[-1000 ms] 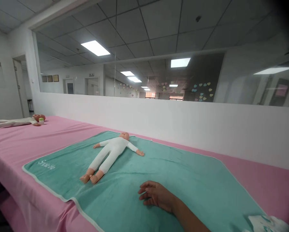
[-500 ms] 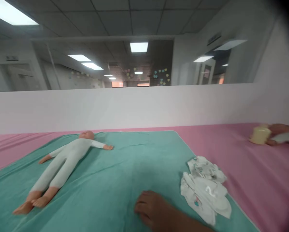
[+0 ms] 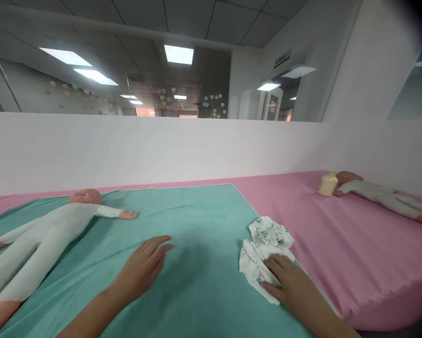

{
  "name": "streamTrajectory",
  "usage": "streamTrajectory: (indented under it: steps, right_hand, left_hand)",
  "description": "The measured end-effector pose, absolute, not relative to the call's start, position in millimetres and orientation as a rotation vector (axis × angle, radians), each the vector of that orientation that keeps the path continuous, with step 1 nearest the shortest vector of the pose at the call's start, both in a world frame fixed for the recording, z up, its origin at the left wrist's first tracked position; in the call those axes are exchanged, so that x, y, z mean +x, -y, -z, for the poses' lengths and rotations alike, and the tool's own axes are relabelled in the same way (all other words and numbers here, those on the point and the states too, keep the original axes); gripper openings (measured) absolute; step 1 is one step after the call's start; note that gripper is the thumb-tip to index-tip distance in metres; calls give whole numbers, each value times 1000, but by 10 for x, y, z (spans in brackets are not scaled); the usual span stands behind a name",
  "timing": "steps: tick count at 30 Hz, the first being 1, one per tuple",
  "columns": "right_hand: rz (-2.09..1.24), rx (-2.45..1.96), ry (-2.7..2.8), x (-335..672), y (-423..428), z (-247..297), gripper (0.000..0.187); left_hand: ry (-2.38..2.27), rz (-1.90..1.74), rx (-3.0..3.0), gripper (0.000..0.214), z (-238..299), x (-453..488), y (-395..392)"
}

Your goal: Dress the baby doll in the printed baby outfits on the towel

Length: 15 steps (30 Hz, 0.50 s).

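Note:
My right hand (image 3: 293, 284) lies over a crumpled white baby garment (image 3: 250, 259) with small printed figures. Its fingertips touch the fabric while the thumb stays apart from them. Just behind it is a second bunched white piece (image 3: 271, 232) with a green pattern. My left hand (image 3: 144, 267) hovers above the green towel (image 3: 193, 206), fingers stretched out and nothing in them. To its left, a baby doll (image 3: 61, 224) in a white long-sleeved suit lies on its back, arms spread, legs cut off by the frame edge.
Pink sheeting (image 3: 324, 239) covers the surface around the towel. At the right, a pale yellow bottle (image 3: 327, 185) stands beside the head of another doll (image 3: 380, 195) in white. Behind runs a white wall (image 3: 183, 152) with glass above it.
My right hand has gone from the middle of the towel right onto the white garment. My left hand has come into view. The camera has turned right, showing more of the second doll.

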State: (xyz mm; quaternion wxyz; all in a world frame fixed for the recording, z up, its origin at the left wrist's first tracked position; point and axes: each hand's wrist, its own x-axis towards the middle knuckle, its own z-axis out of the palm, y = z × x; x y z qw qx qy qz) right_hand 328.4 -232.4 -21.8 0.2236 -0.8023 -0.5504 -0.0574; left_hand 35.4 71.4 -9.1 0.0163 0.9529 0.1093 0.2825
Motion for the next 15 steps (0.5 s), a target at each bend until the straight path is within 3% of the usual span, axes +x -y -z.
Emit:
streamTrajectory:
  steps: [2,6,12,15]
  right_hand:
    - [99,-2237,1535,3231,2139,204,15]
    - [-131,-2080,1293,3143,1706,-101,29]
    - [-609,-1231,1023,2901,907,-1093,27]
    - [-504,-768,1007,2769,550,-1507,25]
  left_hand:
    - [-320,-670,2940,35,191,692,-852]
    - [-402,-655,2659,31,409,1032,-1130]
    - [-655,-754,1821,31,407,932,-1345]
    - [-625,-790,1476,41,338,885,-1378]
